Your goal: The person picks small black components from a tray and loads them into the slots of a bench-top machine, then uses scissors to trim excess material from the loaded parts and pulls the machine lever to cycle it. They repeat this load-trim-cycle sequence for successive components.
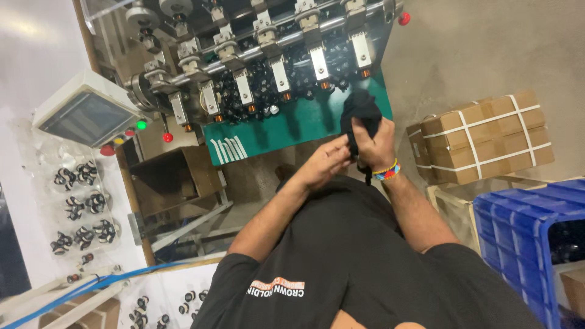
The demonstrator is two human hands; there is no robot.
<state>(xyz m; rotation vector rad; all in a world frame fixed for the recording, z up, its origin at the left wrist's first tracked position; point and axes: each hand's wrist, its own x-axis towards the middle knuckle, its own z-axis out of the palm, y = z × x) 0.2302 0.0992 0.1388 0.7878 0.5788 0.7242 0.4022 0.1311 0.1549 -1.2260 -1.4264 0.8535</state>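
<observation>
My right hand (373, 141), with a beaded multicoloured bracelet (387, 172) on the wrist, is closed on a black piece of cloth (361, 109) held up in front of the machine. My left hand (324, 163) reaches in from the left and its fingertips pinch the lower edge of the same cloth. A thin black strap (367, 176) hangs from the cloth below my right wrist. Whether the cloth is a glove or a rag I cannot tell. My black shirt (353, 256) fills the lower middle of the view.
A machine (268, 55) with a row of metal heads stands over a green panel (292, 125) holding many small black parts. A control box (85, 113) with coloured buttons is at left. Strapped cardboard boxes (487, 140) and a blue crate (524, 225) are at right.
</observation>
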